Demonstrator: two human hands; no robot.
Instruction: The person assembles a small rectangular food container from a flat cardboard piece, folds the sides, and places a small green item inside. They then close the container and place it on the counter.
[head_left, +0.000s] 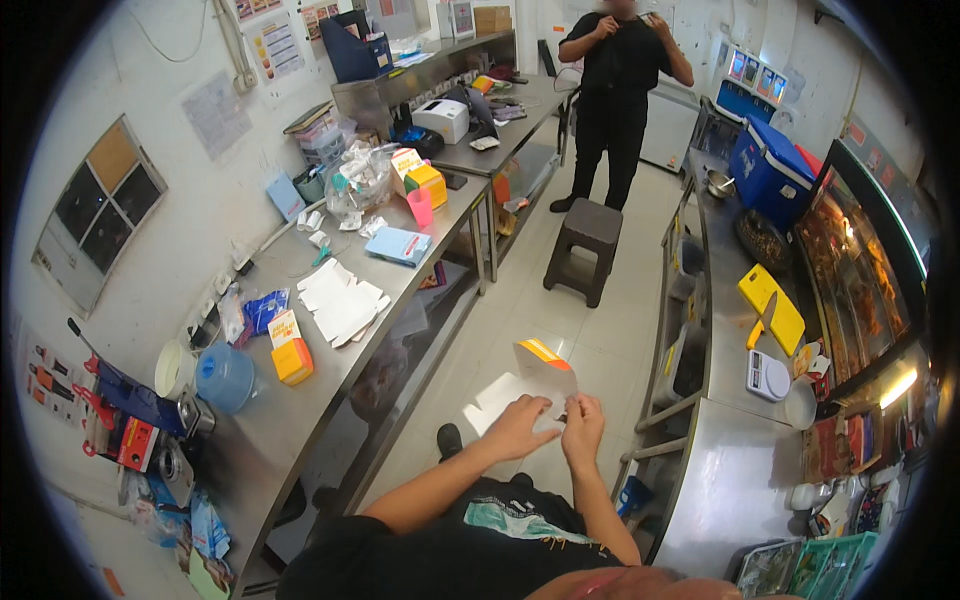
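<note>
In front of my body I have a partly unfolded food carton (492,399), white inside, with a yellow and orange printed flap. My left hand (516,428) is on its near side, fingers bent against the card and thumb apart from them. My right hand (583,428) pinches the carton's right edge between thumb and fingers. The hands hide part of the near folds. On the left steel table lies a stack of flat white carton blanks (343,303). Folded yellow and orange cartons stand near it, one in front (291,350) and another farther back (427,184).
A dark plastic stool (585,247) stands on the tiled floor ahead. Beyond it is a person in black (625,95). The right counter holds a yellow cutting board (779,316) with a knife (763,322), a kitchen scale (768,376), a blue cooler (768,170) and a lit food display case (850,250).
</note>
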